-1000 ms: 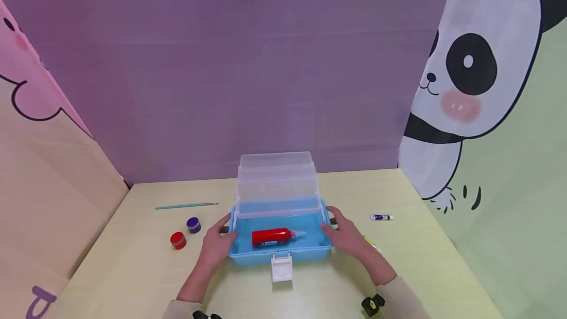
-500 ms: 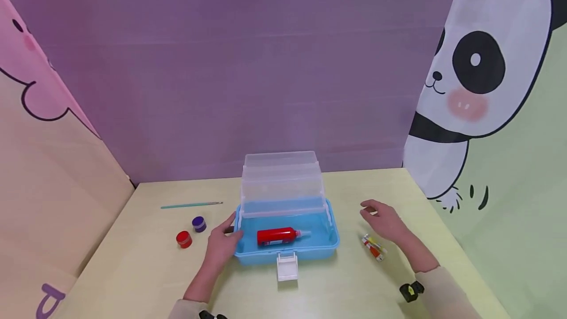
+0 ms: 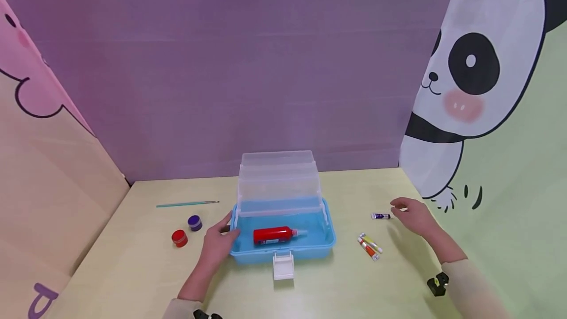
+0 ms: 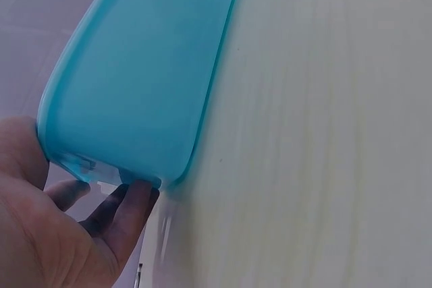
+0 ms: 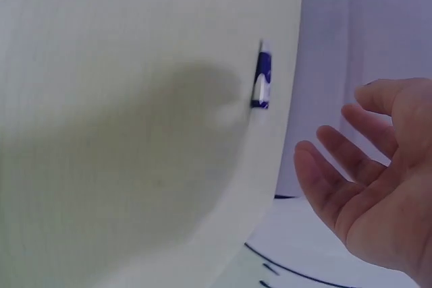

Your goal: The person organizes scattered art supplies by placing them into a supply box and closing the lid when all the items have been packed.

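Note:
My left hand point(image 3: 216, 246) grips the left end of a light-blue plastic box point(image 3: 312, 255), thumb at the rim and fingers against the end wall. The left wrist view shows the box's side point(image 4: 138, 72) with the fingers at its lower corner. Its clear lid point(image 3: 279, 176) is raised, and a white latch point(image 3: 283, 267) hangs at the front. Inside lies a red squeeze bottle point(image 3: 271, 235) with a clear nozzle pointing right. My right hand point(image 3: 415, 218) hovers with loosely bent fingers, holding nothing, just right of a small purple-and-white paint tube point(image 3: 380, 216).
An orange-and-white paint tube point(image 3: 368, 249) and a yellow-and-white one point(image 3: 372, 243) lie right of the box. To the left are a red-lidded jar point(image 3: 179, 238), a purple-lidded jar point(image 3: 194, 223) and a thin turquoise brush point(image 3: 186, 204). A purple backdrop point(image 3: 221, 73) stands behind the table.
My right hand has let go of the box's right end and moved right, past the purple-and-white tube. The left hand keeps its grip; the box stays in place.

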A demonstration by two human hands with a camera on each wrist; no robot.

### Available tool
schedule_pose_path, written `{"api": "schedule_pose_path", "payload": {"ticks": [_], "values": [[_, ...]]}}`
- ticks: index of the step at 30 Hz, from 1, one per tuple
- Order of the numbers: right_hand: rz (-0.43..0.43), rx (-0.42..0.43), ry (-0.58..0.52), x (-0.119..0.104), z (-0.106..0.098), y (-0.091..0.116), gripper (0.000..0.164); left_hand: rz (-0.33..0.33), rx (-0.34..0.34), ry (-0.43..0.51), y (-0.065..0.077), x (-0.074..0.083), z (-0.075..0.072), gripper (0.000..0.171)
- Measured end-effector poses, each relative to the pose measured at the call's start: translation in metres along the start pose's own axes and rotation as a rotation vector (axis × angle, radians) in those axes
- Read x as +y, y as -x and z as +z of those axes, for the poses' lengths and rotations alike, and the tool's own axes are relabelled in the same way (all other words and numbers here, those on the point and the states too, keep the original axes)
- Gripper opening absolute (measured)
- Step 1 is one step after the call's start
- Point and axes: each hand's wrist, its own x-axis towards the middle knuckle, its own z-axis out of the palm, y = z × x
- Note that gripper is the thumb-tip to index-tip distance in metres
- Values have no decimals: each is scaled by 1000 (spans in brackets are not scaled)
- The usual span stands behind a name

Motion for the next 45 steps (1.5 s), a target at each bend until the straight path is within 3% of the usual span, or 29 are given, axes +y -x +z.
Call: {"api": "schedule_pose_path", "payload": {"ticks": [6, 12, 17, 22, 34, 39, 45], "values": [[-8, 1, 15, 18, -2, -4, 24, -3, 2, 6, 0, -1, -1, 62], [71, -27, 34, 42, 5, -6, 30, 1, -3, 8, -3, 0, 1, 63], [101, -99, -5, 40, 12, -12, 37, -10, 15, 13, 1, -3, -2, 63], [61, -115, 39, 42, 20, -19, 38, -20, 14, 19, 1, -4, -2, 63], [106, -143, 87, 41, 20, -21, 20, -22, 3, 26, -1, -2, 1, 63], [46, -130, 103, 39, 23, -22, 20, -24, 3, 30, -1, -1, 0, 63], [-13, -112, 128, 42, 29, -22, 9, -29, 1, 37, -1, -1, -1, 63]]}}
